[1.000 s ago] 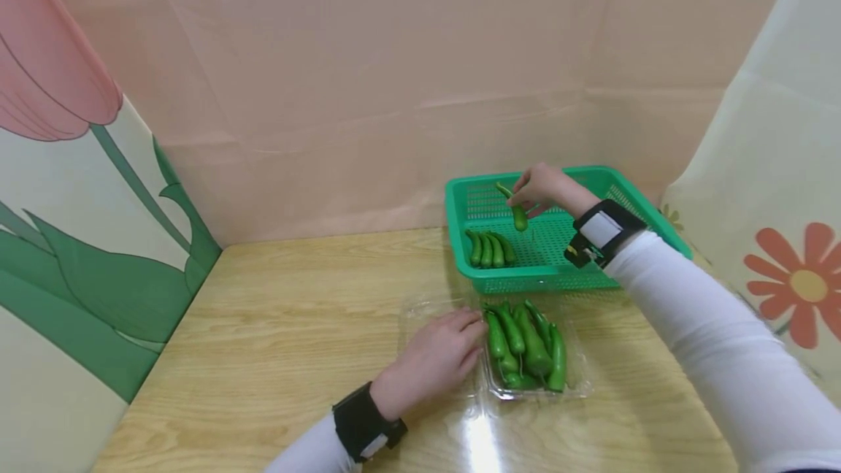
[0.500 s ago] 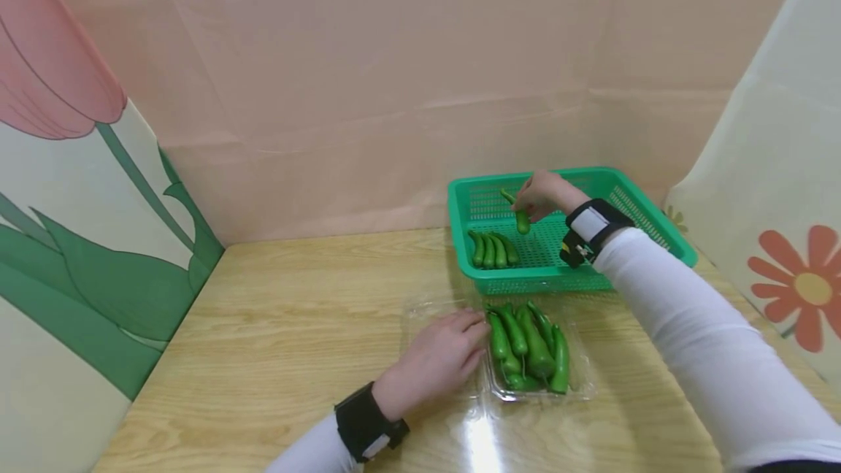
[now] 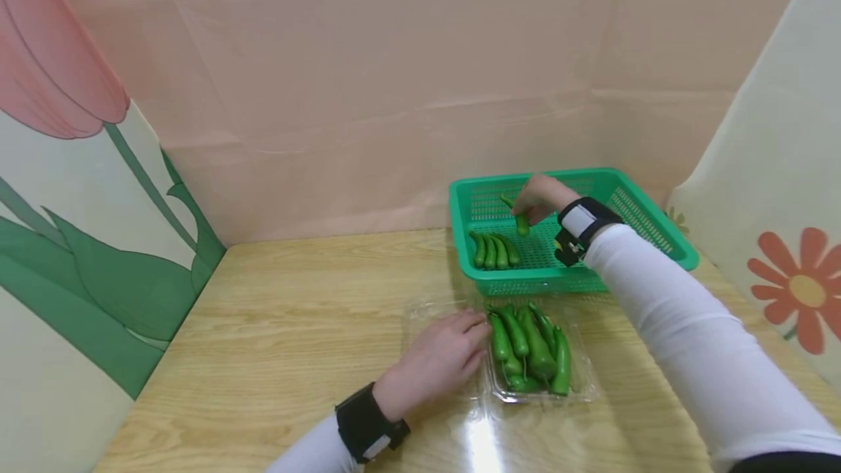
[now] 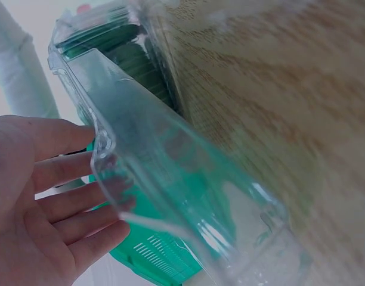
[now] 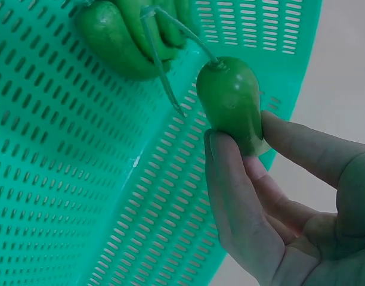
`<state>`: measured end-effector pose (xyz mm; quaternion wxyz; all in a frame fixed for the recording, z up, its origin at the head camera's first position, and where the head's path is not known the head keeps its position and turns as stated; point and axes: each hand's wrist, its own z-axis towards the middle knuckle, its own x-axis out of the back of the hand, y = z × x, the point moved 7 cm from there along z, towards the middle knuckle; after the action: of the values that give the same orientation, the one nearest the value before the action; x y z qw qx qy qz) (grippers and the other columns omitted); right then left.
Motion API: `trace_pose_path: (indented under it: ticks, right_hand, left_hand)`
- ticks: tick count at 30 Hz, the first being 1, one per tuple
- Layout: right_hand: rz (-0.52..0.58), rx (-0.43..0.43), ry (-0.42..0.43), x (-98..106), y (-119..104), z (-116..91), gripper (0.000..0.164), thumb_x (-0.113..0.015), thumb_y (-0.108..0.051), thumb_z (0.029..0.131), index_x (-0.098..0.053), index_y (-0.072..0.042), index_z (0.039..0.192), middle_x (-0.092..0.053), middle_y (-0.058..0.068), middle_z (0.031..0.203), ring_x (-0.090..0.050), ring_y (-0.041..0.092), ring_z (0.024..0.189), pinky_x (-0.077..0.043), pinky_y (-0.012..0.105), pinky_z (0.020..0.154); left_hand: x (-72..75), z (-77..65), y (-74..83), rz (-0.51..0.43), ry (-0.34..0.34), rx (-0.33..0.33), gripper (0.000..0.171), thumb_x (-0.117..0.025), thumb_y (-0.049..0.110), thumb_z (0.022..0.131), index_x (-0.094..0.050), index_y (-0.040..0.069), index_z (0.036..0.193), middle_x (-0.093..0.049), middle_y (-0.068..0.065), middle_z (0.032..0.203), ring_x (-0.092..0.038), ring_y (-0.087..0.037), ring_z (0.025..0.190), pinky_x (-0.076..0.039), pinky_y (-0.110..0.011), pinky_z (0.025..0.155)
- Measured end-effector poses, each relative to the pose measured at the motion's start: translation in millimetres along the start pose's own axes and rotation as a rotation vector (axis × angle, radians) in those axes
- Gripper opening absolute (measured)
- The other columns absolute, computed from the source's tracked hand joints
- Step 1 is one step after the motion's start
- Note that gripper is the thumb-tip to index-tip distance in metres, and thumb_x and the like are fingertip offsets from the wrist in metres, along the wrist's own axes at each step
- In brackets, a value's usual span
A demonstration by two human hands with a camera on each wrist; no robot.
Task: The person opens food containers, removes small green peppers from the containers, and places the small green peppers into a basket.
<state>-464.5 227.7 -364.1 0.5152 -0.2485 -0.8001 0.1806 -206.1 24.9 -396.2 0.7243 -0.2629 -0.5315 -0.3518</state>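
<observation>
My right hand (image 3: pixel 540 195) is over the green plastic basket (image 3: pixel 545 282), pinching one green chili pepper (image 5: pixel 229 92) between thumb and fingers. A thin curled stem shows on that pepper in the right wrist view. Several green chili peppers (image 3: pixel 496 251) lie side by side at the basket's left. In front of the basket sits a clear plastic clamshell box (image 3: pixel 583 387) holding a pile of green chili peppers (image 3: pixel 537 355). With fingers fairly straight, my left hand (image 3: pixel 440 352) touches the edge of the box's folded-back clear lid (image 4: pixel 164 173).
Everything stands on a wood-grain table (image 3: pixel 296 327). Behind it hangs a plain pinkish cloth (image 3: pixel 361 93). Flower-printed cloths border the left and right sides. The basket is close to the back and right cloths.
The right hand has lowered slightly into the basket with the pepper still pinched. My left hand stays at the box lid. The head view has shifted a little.
</observation>
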Motion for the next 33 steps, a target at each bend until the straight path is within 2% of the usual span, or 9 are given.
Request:
trace_pose_path:
  ticks: [4, 8, 14, 23, 26, 28, 31, 33]
  right_hand:
    - [-0.041, -0.001, -0.025, -2, 4, 3, 0.027, -0.064, -0.018, 0.090, -0.068, 0.008, 0.099, -0.071, 0.011, 0.078, -0.070, 0.019, 0.069, -0.060, 0.035, 0.078]
    - [-0.036, -0.001, -0.074, -7, 9, 7, 0.029, -0.061, -0.017, 0.091, -0.066, 0.009, 0.102, -0.071, 0.013, 0.085, -0.070, 0.019, 0.072, -0.060, 0.036, 0.080]
    - [-0.057, 0.006, -0.113, -14, 14, 11, 0.029, -0.060, -0.015, 0.091, -0.065, 0.011, 0.104, -0.066, 0.024, 0.107, -0.070, 0.022, 0.078, -0.061, 0.033, 0.076]
    - [-0.075, -0.015, -0.193, -29, 20, 8, 0.045, -0.056, -0.015, 0.094, -0.047, 0.012, 0.130, -0.048, 0.033, 0.133, -0.065, 0.031, 0.102, -0.057, 0.037, 0.088]
    - [-0.141, -0.017, -0.228, -33, 22, 9, 0.047, -0.054, -0.017, 0.096, -0.045, 0.012, 0.131, -0.046, 0.033, 0.135, -0.064, 0.031, 0.104, -0.057, 0.035, 0.089]
    - [-0.149, -0.027, -0.238, -34, 26, 11, 0.050, -0.056, -0.018, 0.095, -0.043, 0.011, 0.133, -0.047, 0.032, 0.134, -0.064, 0.030, 0.104, -0.056, 0.036, 0.090]
    - [-0.127, -0.053, -0.247, -35, 33, 15, 0.053, -0.059, -0.019, 0.093, -0.043, 0.010, 0.133, -0.048, 0.032, 0.132, -0.065, 0.030, 0.101, -0.056, 0.037, 0.091]
    - [-0.069, -0.087, -0.228, -35, 40, 19, 0.055, -0.064, -0.019, 0.090, -0.045, 0.008, 0.133, -0.049, 0.032, 0.132, -0.067, 0.030, 0.098, -0.056, 0.038, 0.090]
  left_hand:
    - [0.4, 0.3, 0.0, 0.000, -0.002, 0.002, 0.037, -0.059, 0.030, 0.092, -0.059, 0.012, 0.125, -0.056, -0.009, 0.134, -0.053, -0.024, 0.125, -0.043, -0.034, 0.108]
    - [0.4, 0.3, -0.2, -0.011, -0.012, 0.007, 0.037, -0.059, 0.030, 0.093, -0.058, 0.012, 0.126, -0.056, -0.009, 0.134, -0.052, -0.024, 0.126, -0.042, -0.035, 0.109]
    - [1.2, 0.1, 0.1, -0.007, -0.007, 0.004, 0.037, -0.058, 0.030, 0.093, -0.058, 0.012, 0.126, -0.056, -0.010, 0.134, -0.052, -0.024, 0.126, -0.042, -0.034, 0.109]
    - [1.7, 0.5, 0.1, -0.003, 0.003, -0.001, 0.036, -0.058, 0.029, 0.093, -0.059, 0.012, 0.125, -0.056, -0.009, 0.134, -0.053, -0.024, 0.125, -0.043, -0.034, 0.107]
    - [2.4, 0.7, 0.1, -0.004, 0.009, -0.002, 0.036, -0.058, 0.029, 0.093, -0.059, 0.012, 0.124, -0.056, -0.009, 0.133, -0.053, -0.025, 0.125, -0.044, -0.034, 0.107]
    - [2.4, 0.8, 0.5, 0.001, 0.014, -0.004, 0.035, -0.058, 0.029, 0.093, -0.059, 0.012, 0.124, -0.057, -0.009, 0.133, -0.054, -0.025, 0.124, -0.044, -0.034, 0.107]
    - [1.5, 0.7, 1.1, 0.008, 0.018, -0.009, 0.035, -0.058, 0.029, 0.093, -0.059, 0.012, 0.124, -0.057, -0.009, 0.133, -0.054, -0.024, 0.124, -0.044, -0.033, 0.107]
    - [0.6, 0.8, 1.4, 0.013, 0.016, -0.011, 0.035, -0.058, 0.030, 0.093, -0.059, 0.012, 0.124, -0.057, -0.009, 0.133, -0.054, -0.024, 0.124, -0.044, -0.033, 0.107]
